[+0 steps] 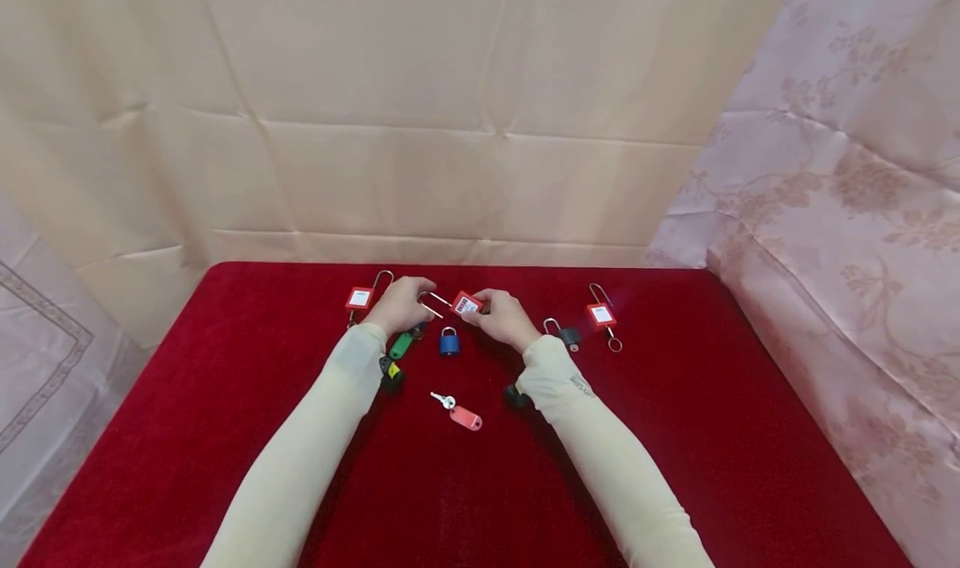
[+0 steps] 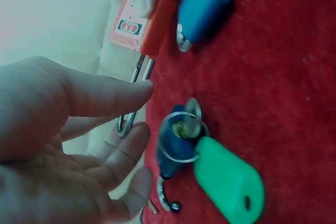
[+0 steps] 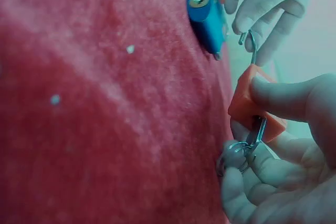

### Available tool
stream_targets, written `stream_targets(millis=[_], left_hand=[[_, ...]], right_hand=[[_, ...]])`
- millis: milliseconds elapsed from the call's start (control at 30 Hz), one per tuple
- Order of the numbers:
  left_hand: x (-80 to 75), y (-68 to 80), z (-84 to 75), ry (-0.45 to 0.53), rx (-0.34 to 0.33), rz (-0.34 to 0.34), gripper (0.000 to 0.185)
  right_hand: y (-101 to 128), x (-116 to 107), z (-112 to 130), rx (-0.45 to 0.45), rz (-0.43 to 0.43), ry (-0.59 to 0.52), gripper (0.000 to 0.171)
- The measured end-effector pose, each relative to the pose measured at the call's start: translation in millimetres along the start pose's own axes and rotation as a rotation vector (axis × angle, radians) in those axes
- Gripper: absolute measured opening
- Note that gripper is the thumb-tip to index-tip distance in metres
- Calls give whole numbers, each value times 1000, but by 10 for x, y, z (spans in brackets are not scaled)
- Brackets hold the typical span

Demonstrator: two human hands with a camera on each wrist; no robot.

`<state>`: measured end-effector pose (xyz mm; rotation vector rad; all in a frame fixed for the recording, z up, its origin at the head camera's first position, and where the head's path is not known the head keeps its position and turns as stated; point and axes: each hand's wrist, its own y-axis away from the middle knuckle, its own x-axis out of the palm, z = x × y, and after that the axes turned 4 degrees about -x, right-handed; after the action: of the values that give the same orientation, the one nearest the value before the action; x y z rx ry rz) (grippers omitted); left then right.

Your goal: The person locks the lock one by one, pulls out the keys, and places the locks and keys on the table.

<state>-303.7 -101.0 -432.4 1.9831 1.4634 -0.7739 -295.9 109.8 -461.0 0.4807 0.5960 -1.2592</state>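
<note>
Left hand (image 1: 401, 306) fingers loosely spread at the shackle (image 1: 432, 304) of the red padlock (image 1: 467, 305), held just above the red cloth (image 1: 675, 435) behind the blue padlock (image 1: 450, 342), right hand (image 1: 504, 318) pinching its body.

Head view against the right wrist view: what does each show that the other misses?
Only the head view shows the wider spread on the red cloth: two more red padlocks, a small grey padlock and a key with a pink tag. Only the right wrist view shows a key standing in the held lock's underside. Both show the red padlock gripped by the right hand, the left hand at its shackle, and the blue padlock.
</note>
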Motion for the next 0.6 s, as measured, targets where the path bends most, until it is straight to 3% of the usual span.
stream_targets(millis=[333, 600], left_hand=[[-128, 79, -76, 322, 140, -9, 50], [-3, 267, -102, 634, 216, -36, 41]], right_hand=[[200, -162, -26, 41, -5, -312, 39], [444, -168, 71, 63, 89, -513, 34]])
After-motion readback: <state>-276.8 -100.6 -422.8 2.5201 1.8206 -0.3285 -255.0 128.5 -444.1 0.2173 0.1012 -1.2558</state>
